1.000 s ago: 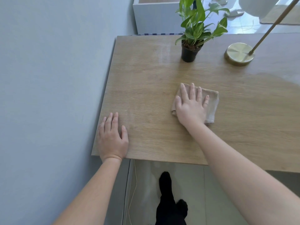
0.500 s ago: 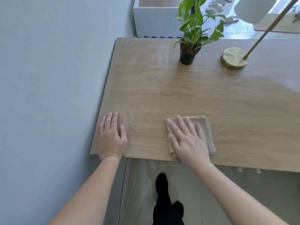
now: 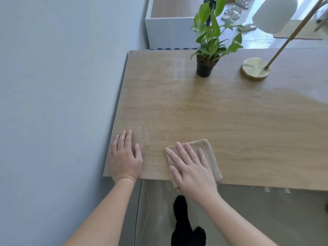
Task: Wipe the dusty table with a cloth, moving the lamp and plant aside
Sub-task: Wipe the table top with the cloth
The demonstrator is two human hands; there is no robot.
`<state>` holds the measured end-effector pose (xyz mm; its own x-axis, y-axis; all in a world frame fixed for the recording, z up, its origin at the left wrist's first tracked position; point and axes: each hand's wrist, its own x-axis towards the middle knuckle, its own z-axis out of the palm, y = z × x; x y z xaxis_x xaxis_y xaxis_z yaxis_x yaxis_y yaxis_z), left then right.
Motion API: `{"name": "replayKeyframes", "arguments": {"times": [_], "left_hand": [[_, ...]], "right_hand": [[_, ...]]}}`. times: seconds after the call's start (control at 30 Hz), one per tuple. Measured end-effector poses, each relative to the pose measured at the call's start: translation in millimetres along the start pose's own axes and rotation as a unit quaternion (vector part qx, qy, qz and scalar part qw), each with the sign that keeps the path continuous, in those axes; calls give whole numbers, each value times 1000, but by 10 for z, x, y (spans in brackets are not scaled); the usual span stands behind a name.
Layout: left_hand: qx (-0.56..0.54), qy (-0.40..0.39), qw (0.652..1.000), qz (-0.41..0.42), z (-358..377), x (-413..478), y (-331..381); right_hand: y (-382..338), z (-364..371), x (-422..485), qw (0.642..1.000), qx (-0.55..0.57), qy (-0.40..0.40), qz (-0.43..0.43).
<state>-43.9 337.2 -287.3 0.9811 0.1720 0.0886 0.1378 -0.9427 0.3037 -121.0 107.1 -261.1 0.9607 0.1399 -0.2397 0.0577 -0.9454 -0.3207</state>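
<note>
My right hand [image 3: 192,169] lies flat with spread fingers on a folded beige cloth [image 3: 210,155], which sits at the near edge of the wooden table [image 3: 230,121] and hangs slightly over it. My left hand [image 3: 125,158] rests flat on the table's near left corner, holding nothing. A green plant in a small black pot [image 3: 205,67] stands at the back of the table. Right of it is the lamp's round brass base [image 3: 254,69], with a slanted brass rod and a white shade [image 3: 274,14] above.
A grey wall [image 3: 62,103] runs along the table's left edge. A white cabinet [image 3: 168,31] stands behind the table. Below the near edge I see the floor, a thin cable [image 3: 144,210] and my dark-socked foot [image 3: 186,222].
My right hand has dragged the cloth from the table's middle back to the near edge and a little left. My left hand has stayed at the corner.
</note>
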Motion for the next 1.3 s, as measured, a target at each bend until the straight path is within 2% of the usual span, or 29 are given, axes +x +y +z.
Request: {"name": "replayKeyframes", "arguments": {"times": [0.1, 0.23, 0.37, 0.47, 0.57, 0.67, 0.77, 0.83, 0.93, 1.03, 1.1, 1.2, 1.3], "left_hand": [[6, -7, 1000, 0, -18, -6, 1], [8, -9, 1000, -3, -15, 14, 6], [16, -5, 1000, -1, 15, 35, -3], [17, -3, 1000, 0, 28, 36, -14], [21, 1, 1000, 1, 32, 30, -30], [21, 5, 1000, 3, 29, 36, -36], [26, -2, 1000, 3, 17, 34, -31], [28, -4, 1000, 2, 14, 33, -29], [28, -7, 1000, 1, 11, 29, -25], [29, -4, 1000, 1, 11, 32, -42], [26, -6, 1000, 3, 8, 32, -35], [25, -5, 1000, 3, 13, 35, -29], [19, 2, 1000, 3, 9, 28, -24]], "right_hand": [[588, -298, -8, 998, -10, 15, 55], [1283, -752, 523, 978, 20, 66, 198], [1309, -947, 1439, 951, 43, 87, 292], [839, -912, 1956, 965, 46, 69, 250], [219, -710, 2039, 991, 37, 32, 124], [-157, -416, 1542, 1000, 9, 5, 3], [24, -286, 777, 997, -29, -12, -68], [421, -390, 527, 998, -43, -8, -53], [950, -661, 707, 998, -31, 17, 55], [961, -765, 1241, 982, 9, 58, 181], [717, -733, 1528, 973, 21, 58, 223], [219, -555, 1562, 987, 19, 40, 153], [-169, -219, 1029, 998, 11, 24, 54]]}}
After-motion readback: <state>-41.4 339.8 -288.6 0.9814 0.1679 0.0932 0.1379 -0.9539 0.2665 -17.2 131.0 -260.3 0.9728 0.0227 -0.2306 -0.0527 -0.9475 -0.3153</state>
